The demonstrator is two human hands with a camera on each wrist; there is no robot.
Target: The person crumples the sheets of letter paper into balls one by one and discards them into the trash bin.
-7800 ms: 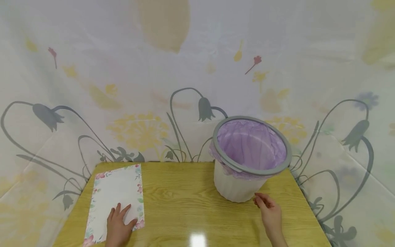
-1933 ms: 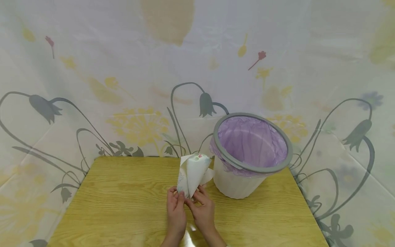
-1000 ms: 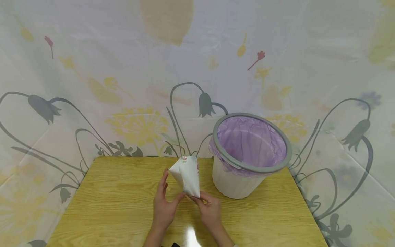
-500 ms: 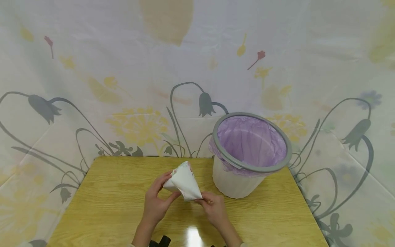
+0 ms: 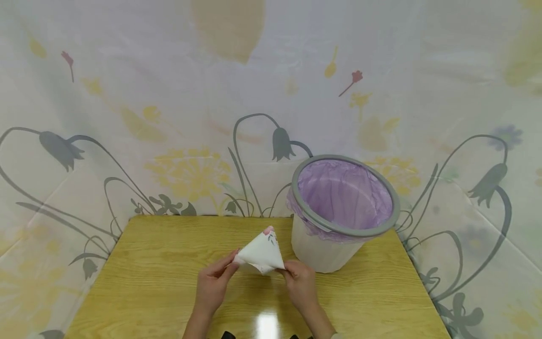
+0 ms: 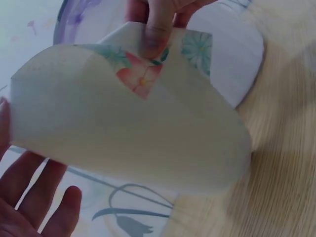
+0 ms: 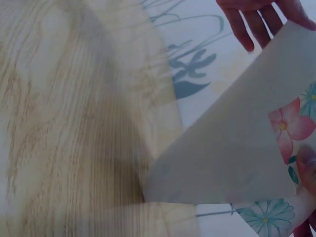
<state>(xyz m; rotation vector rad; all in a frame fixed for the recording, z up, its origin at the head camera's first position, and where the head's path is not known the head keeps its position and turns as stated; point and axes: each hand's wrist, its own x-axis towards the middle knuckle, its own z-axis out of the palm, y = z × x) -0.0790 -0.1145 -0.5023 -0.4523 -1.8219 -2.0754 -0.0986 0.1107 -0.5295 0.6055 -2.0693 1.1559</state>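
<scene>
Head view: a person holds a folded sheet of floral-edged paper just above a wooden table, at lower centre of the frame. The left hand touches the paper's left corner with extended fingers. The right hand pinches its right corner. The paper is bent into a peaked, cone-like form, with a pink flower print at its tip. A white bin with a grey rim and purple liner stands just right of the paper, on the table's far right part. A flower-printed curtain fills the upper frame.

Left wrist view: the paper fills the centre. The fingers of the left hand lie straight and spread at lower left, beneath the paper's edge. The right hand's fingertips clamp the paper's printed upper edge at top centre.

Right wrist view: the paper occupies the right half, over the table. The left hand's fingers show at upper right, at the paper's far edge. A fingertip of the right hand shows at the right edge, on the printed border.
</scene>
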